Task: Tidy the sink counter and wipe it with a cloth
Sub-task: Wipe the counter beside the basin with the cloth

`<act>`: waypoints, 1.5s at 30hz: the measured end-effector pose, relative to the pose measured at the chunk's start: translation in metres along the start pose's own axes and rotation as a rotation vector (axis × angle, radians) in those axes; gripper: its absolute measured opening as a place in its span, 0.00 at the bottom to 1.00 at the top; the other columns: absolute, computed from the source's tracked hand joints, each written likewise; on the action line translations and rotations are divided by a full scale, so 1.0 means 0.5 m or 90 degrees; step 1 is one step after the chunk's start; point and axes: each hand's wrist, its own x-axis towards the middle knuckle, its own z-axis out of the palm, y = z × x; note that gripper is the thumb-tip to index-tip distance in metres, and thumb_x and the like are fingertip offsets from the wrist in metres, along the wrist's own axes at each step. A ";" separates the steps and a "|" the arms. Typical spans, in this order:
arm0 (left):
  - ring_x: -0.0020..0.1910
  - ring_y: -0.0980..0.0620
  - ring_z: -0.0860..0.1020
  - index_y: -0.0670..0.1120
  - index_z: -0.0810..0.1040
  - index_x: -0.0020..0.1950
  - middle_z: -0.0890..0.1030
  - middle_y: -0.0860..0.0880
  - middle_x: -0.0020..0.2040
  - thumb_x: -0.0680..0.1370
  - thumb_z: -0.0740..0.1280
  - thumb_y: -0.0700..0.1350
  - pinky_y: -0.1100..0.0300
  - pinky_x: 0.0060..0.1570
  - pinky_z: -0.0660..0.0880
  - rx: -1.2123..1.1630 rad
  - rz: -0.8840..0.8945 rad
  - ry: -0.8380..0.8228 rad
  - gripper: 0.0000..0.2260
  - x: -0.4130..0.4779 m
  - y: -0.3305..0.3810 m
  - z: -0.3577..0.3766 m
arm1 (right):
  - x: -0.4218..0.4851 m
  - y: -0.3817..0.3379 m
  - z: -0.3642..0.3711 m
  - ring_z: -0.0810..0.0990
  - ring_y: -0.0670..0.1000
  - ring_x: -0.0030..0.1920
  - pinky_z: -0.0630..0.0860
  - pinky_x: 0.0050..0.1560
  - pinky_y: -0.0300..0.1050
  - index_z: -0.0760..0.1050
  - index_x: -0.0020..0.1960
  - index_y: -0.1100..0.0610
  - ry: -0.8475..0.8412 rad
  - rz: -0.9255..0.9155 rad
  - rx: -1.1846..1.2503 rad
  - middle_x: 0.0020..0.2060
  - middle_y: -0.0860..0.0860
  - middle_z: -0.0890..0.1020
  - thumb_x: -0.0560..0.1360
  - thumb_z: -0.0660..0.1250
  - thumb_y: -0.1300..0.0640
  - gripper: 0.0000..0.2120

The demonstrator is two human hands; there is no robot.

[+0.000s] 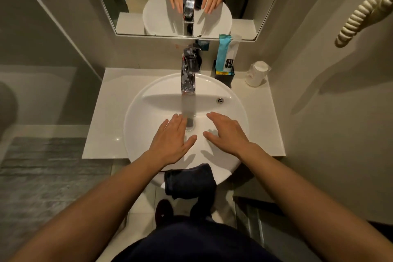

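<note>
My left hand [171, 139] and my right hand [225, 132] hover flat over the round white basin [144, 112], palms down, fingers spread, holding nothing. A dark blue cloth [190, 182] hangs folded over the basin's near rim, just below my wrists. The chrome tap [188, 72] stands at the back of the basin, and a stream of water seems to fall from it toward the drain between my hands. The pale counter [104, 121] surrounds the basin.
At the back right of the counter a black holder with a teal and white packet [225, 57] leans on the wall, beside an upturned wrapped cup [256, 73]. A mirror [136, 6] hangs above. A coiled cord [361, 15] hangs on the right wall.
</note>
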 end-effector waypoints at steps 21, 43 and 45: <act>0.47 0.44 0.76 0.44 0.79 0.54 0.81 0.42 0.53 0.84 0.54 0.58 0.51 0.47 0.70 0.109 0.101 -0.268 0.21 -0.112 -0.040 0.066 | -0.118 -0.055 0.118 0.79 0.56 0.56 0.75 0.58 0.52 0.76 0.65 0.55 -0.227 0.061 -0.139 0.58 0.55 0.82 0.80 0.63 0.44 0.20; 0.51 0.44 0.75 0.44 0.71 0.53 0.78 0.43 0.53 0.82 0.64 0.47 0.51 0.52 0.73 -0.166 -0.029 -0.268 0.07 -0.111 -0.020 0.049 | -0.120 -0.060 0.079 0.78 0.59 0.53 0.76 0.55 0.52 0.71 0.52 0.58 -0.162 0.089 0.200 0.53 0.58 0.80 0.79 0.65 0.59 0.04; 0.48 0.47 0.75 0.45 0.71 0.52 0.78 0.46 0.49 0.81 0.65 0.46 0.54 0.46 0.71 -0.283 -0.043 -0.227 0.05 -0.134 -0.032 0.036 | -0.128 -0.059 0.058 0.79 0.60 0.53 0.78 0.55 0.53 0.72 0.54 0.59 -0.165 0.084 0.243 0.53 0.58 0.81 0.80 0.66 0.58 0.06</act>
